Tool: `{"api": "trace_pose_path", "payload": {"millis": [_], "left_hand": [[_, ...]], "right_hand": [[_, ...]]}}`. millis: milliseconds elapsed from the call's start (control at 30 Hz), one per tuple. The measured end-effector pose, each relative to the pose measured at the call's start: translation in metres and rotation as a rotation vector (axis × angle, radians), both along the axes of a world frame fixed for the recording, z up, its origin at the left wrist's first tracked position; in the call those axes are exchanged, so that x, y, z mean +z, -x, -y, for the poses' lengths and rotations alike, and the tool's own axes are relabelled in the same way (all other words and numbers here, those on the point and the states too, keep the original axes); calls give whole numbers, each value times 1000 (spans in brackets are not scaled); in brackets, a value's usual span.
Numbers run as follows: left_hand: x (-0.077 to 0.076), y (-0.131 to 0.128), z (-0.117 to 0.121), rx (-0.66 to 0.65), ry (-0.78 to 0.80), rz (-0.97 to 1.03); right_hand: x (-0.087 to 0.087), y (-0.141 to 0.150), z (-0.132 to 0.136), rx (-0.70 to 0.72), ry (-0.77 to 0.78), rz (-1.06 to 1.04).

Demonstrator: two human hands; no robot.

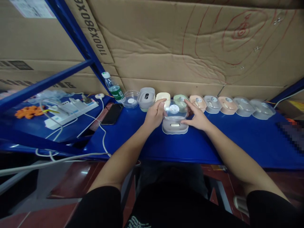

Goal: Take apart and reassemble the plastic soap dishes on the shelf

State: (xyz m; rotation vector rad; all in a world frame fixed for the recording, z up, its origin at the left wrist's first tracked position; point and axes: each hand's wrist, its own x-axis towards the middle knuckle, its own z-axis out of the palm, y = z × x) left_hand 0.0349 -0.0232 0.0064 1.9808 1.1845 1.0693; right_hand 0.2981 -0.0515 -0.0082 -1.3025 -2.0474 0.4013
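Between my two hands is a clear plastic cover (169,111) with a round printed sticker, tilted so that it faces me. My left hand (155,113) grips its left side, with the fingers wrapped round the edge. On the other side, my right hand (196,116) has its fingers and thumb closed round the right edge. Directly below the cover, a grey oval box part (175,128) with a white handle lies on the blue table (199,144). Whether the cover touches the grey part I cannot tell.
Along the back stand a water bottle (114,88), clear covers (130,98), stacked grey parts (146,97), a cream part (162,95) and several lidded boxes (228,105). A black phone (112,114), a power strip (71,114) and white cables (104,139) lie left. A blue post (78,34) rises there.
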Motion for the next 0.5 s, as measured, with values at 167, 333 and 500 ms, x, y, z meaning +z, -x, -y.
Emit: {"api": "trace_pose_path", "payload": {"millis": [167, 333, 500], "left_hand": [[6, 3, 1, -7, 11, -262], [8, 2, -1, -119, 108, -489], [2, 3, -2, -188, 140, -673]], "right_hand": [[10, -7, 3, 38, 75, 76], [13, -16, 4, 77, 202, 170], [8, -19, 1, 145, 307, 212]]}}
